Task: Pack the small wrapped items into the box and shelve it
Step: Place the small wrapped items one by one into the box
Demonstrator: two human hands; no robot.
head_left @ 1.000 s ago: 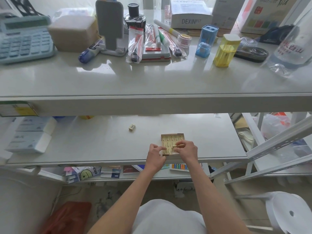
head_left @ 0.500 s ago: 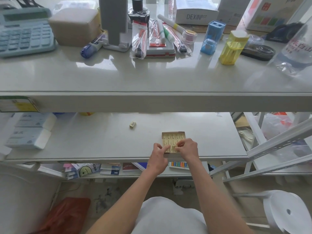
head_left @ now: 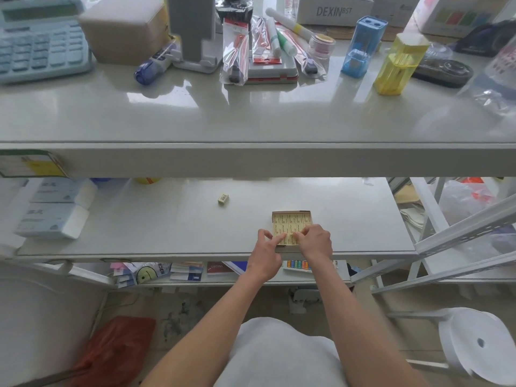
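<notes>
A small open cardboard box (head_left: 291, 213) lies on the lower shelf near its front edge, filled with rows of yellow wrapped items (head_left: 290, 222). My left hand (head_left: 265, 248) is at the box's near left corner, its index finger stretched out onto the near row. My right hand (head_left: 315, 242) covers the near right part of the box, fingertips curled and pinching a wrapped item down in the near row. One loose wrapped item (head_left: 223, 198) lies alone on the shelf, up and left of the box.
The lower shelf (head_left: 167, 227) holds blue-white boxes (head_left: 53, 219) at the far left. The upper counter (head_left: 251, 118) carries a calculator (head_left: 42, 43), pens and sharpeners. A white stool (head_left: 477, 342) stands at the lower right, and metal rails (head_left: 460, 236) to the right.
My right hand brought the wrapped item it held down into the box's near row. My left index finger slid from the box's edge onto the items.
</notes>
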